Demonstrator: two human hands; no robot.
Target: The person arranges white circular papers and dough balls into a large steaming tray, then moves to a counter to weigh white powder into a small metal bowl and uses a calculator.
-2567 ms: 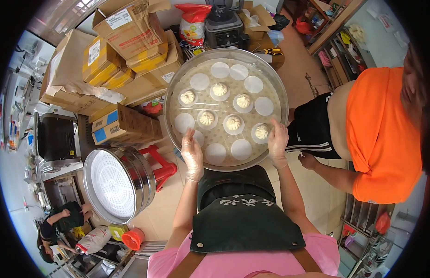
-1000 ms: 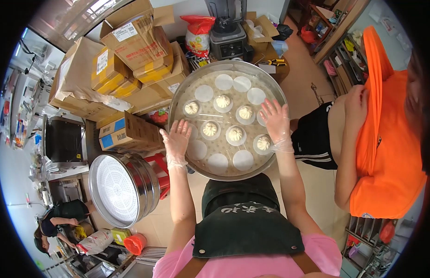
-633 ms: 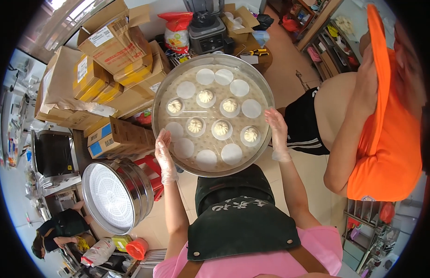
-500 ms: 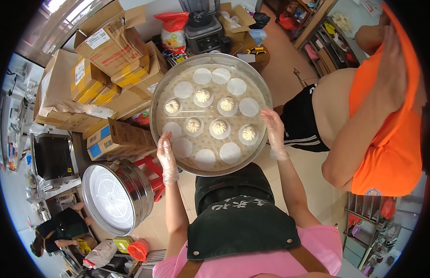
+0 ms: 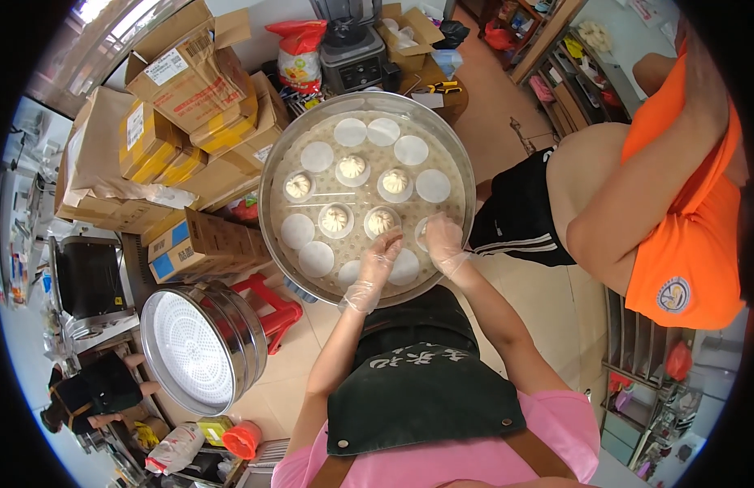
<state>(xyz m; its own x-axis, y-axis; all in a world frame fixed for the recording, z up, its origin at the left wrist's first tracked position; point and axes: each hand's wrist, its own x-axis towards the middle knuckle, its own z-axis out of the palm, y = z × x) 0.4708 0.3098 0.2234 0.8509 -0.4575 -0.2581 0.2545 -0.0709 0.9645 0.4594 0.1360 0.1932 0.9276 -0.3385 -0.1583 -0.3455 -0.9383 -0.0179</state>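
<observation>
Both hands are showing in clear plastic gloves over the near half of the round steel tray (image 5: 367, 101), as I'm watching remotely via head cam. L hand (image 5: 381, 257) is curling, fingers bunched & mostly closed, just on the near side of the tray's middle bun (image 5: 381, 220); I'm not able to tell if it's pinching anything. R hand (image 5: 443, 237) is bending its fingers down over a paper disc (image 5: 420, 230) nr the tray's R edge; it's blocking my view there, so can't tell how far it's closing or what, if anything, it's gripping.

Buns: I'm counting 5 pleated white ones incl. the middle one, all sitting inside the tray, each on its own paper disc. More discs w/o buns are lying around them, mostly twd the tray's rim.

Dark green apron (image 5: 425, 407) is showing at the tray's near side. L of tray, a steel steamer stack (image 5: 248, 346) is standing, partly hiding a red stool (image 5: 281, 315). Beyond tray to the L, cardboard boxes (image 5: 194, 81) are piling up; past its far rim, a blender (image 5: 352, 63) is standing nr a red-and-white bag (image 5: 300, 57). R of tray, a co-worker in an orange top (image 5: 673, 244) is standing close by.
</observation>
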